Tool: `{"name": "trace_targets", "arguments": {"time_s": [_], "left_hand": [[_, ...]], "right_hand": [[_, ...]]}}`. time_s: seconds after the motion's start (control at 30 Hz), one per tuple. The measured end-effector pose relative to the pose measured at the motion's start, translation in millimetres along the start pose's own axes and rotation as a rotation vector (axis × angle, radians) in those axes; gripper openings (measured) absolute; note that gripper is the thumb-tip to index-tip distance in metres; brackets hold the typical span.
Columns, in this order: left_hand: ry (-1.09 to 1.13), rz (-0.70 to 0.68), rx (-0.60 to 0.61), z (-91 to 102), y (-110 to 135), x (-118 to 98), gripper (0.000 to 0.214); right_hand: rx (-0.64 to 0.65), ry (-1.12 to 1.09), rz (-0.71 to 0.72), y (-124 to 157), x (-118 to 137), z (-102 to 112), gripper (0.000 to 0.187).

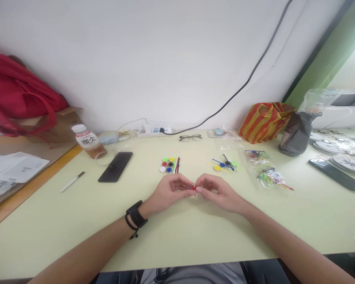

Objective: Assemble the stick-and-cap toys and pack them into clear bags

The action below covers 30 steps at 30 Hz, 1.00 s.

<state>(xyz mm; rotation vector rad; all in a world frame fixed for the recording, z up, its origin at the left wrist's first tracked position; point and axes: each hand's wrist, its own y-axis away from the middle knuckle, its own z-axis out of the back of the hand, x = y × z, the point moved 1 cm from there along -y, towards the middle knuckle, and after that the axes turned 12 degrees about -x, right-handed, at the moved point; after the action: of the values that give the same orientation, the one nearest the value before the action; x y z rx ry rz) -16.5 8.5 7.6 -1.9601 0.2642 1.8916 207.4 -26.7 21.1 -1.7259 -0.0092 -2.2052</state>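
My left hand (170, 191) and my right hand (217, 192) meet over the middle of the pale table (177, 236). Both pinch a tiny red plastic piece (194, 190) between their fingertips; a thin red stem hangs below it. A black watch and a cord bracelet sit on my left wrist. Just beyond the hands lies a cluster of small coloured discs (168, 165) with a few thin sticks beside it. To its right lie loose coloured hands and discs (224, 163).
A black phone (115, 167), a white pen (72, 182) and a drink bottle (88, 141) lie on the left. Glasses (190, 137) and a power strip (155, 129) sit by the wall. Plastic bags of parts (266, 169), a striped bag (263, 120) and clock faces (347, 161) fill the right.
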Motion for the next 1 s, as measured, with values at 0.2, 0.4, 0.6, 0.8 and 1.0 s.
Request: {"name": "trace_targets", "arguments": {"time_s": [0.2,0.4,0.6,0.8,1.0], "left_hand": [[-0.032,-0.075,-0.002,-1.2,0.2,0.5,0.028],[-0.288,-0.188,0.001,-1.6,1.3,-1.6,0.024],[-0.433,-0.285,-0.014,-2.2,-0.1,-7.4,0.02],[-0.55,-0.279,-0.176,5.0,-1.5,-4.1,0.018],[-0.574,-0.255,-0.213,5.4,-2.3,1.4,0.015]], "right_hand": [[-0.001,0.084,0.064,-1.3,-3.5,1.9,0.019],[0.002,0.085,0.048,-3.5,-7.7,-1.8,0.015],[-0.046,0.115,0.102,-0.9,-11.0,-6.2,0.014],[-0.506,0.339,0.365,-7.1,-3.2,23.6,0.012],[-0.257,0.598,0.3,-12.7,-25.3,31.5,0.013]]}}
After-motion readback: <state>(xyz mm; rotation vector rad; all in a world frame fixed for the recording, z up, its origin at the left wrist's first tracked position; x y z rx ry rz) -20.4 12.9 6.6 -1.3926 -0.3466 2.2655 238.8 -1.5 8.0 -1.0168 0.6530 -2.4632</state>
